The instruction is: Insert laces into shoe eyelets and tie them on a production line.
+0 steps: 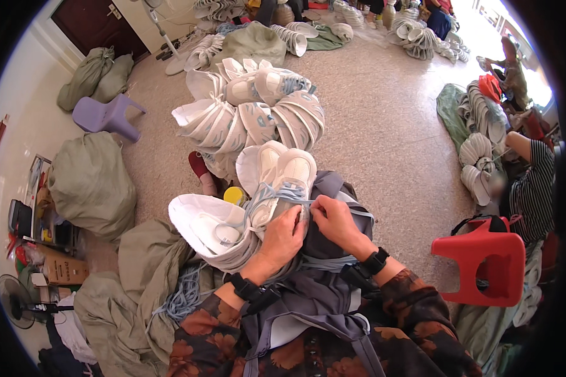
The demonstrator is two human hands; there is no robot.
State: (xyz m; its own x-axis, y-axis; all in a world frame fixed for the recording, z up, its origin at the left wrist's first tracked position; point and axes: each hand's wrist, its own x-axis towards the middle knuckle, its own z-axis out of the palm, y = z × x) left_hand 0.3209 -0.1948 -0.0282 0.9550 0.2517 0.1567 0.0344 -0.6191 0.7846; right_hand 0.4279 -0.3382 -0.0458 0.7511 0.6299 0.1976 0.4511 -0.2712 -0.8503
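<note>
the left hand (283, 235) is curled narrow, its fingers bent over the near end of a white shoe (282, 182) that rests on the person's lap, on a grey apron (324, 295). the right hand (334, 220) is pinched just beside it, thumb and forefinger closed on a pale blue lace (277, 196) at the shoe's throat; the two hands almost touch. the fingertips of both hands are tucked out of sight, so how tightly the left hand grips cannot be told.

the shoe lies with its long axis running away from the person, toe pointing toward the far side of the floor, sole side down, slightly tilted to the left. a second white shoe (258, 164) sits pressed against its left side, pointing the same way. just left of the lap lies a bundle of white shoe uppers (207, 226), its underside hidden by the left forearm. a yellow round thing (235, 195) peeps out between the bundle and the shoes; what it is cannot be made out.

beyond the shoes a heap of white shoes with blue trim (251, 110) stands on the speckled floor (383, 125). loose blue laces (185, 295) lie on a green sack (144, 264) at the lower left. a red plastic stool (484, 257) stands to the right, its lower part cut off by the dark rim, and a purple stool (104, 116) lies tipped near the wall at left. another person in a striped top (534, 188) sits at the right edge, mostly hidden.
</note>
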